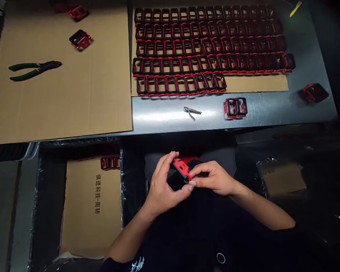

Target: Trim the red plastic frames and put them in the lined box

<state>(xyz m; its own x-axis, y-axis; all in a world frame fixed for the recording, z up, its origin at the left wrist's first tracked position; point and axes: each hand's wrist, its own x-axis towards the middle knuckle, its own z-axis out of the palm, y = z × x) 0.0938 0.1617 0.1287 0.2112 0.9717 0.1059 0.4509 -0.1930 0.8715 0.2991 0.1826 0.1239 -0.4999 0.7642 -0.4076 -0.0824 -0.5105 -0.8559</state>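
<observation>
Over my lap, below the table edge, I hold a red and black plastic frame part point(181, 168) in both hands. My left hand point(164, 185) grips it between the fingers at its upper end and the thumb at its lower end. My right hand point(212, 177) pinches the lower right corner with thumb and index finger. On the metal table in front stand two more red and black frames point(236, 107) side by side. Small nippers point(191, 111) lie to the left of them.
Rows of similar frames point(181, 66) stand on cardboard at the back. On the left cardboard sheet point(102, 98) lie green-handled pliers point(35, 70) and a loose frame point(81, 40). Another frame point(314, 92) is at the right table edge. A cardboard box point(93, 215) with several frames sits lower left.
</observation>
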